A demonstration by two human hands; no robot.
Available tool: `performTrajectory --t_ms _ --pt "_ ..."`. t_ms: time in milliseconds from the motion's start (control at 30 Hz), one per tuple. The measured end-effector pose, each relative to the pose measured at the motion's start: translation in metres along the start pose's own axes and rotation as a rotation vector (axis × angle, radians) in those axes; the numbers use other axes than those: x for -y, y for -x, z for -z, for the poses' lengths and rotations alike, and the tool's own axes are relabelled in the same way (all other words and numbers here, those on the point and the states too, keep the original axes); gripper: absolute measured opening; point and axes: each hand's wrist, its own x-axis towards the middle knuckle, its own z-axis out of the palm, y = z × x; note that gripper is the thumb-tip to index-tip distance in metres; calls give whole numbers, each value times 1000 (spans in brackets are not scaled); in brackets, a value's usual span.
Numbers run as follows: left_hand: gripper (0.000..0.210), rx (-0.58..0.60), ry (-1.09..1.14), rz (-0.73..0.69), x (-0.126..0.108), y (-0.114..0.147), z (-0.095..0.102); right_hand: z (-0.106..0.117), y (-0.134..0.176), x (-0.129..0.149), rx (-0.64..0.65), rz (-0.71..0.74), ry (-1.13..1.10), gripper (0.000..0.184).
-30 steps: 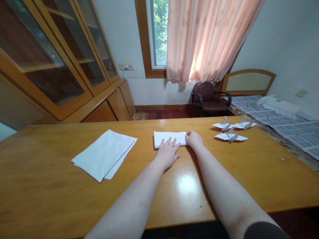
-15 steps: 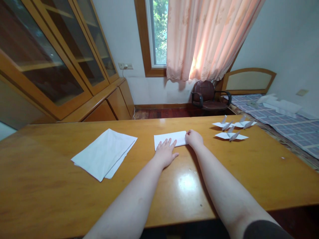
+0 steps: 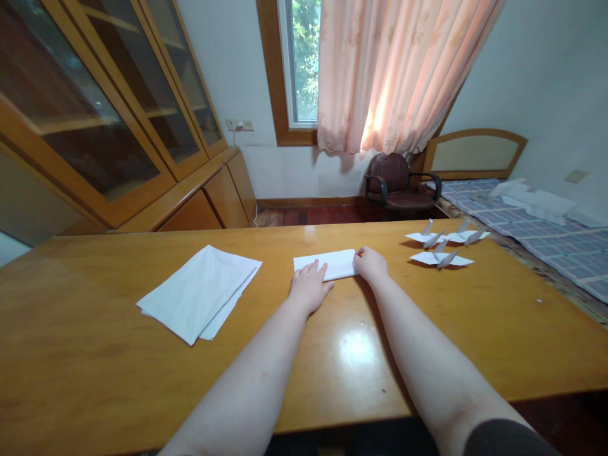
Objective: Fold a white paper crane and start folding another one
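Note:
A folded sheet of white paper [image 3: 338,261] lies on the wooden table, its long side running left to right. My left hand [image 3: 310,285] rests on its near left part, fingers stretched out over the paper. At the paper's right end, my right hand [image 3: 372,266] is closed, with thumb and fingers pinching the edge. The palm side of both hands is hidden.
To the left lie stacked white paper sheets [image 3: 199,294]. Three folded paper cranes [image 3: 439,258] stand at the right on the table [image 3: 118,392]. Beyond the table are a brown armchair [image 3: 399,183], a bed [image 3: 546,234] and a glass-fronted cabinet [image 3: 142,183].
My left hand has slid a little to the left along the paper, uncovering more of it. My right hand has stayed at the right end.

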Motion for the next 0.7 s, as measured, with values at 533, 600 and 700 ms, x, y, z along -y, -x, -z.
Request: performTrajectory --t_ms 533,600,700 --pt "57 12 45 92 10 -3 -4 3 1 0 9 18 -14 27" --pt "58 19 29 94 10 -4 -4 3 1 -1 8 23 -21 28" --pt "58 30 -13 96 9 -3 -3 3 2 -2 6 17 -26 29"
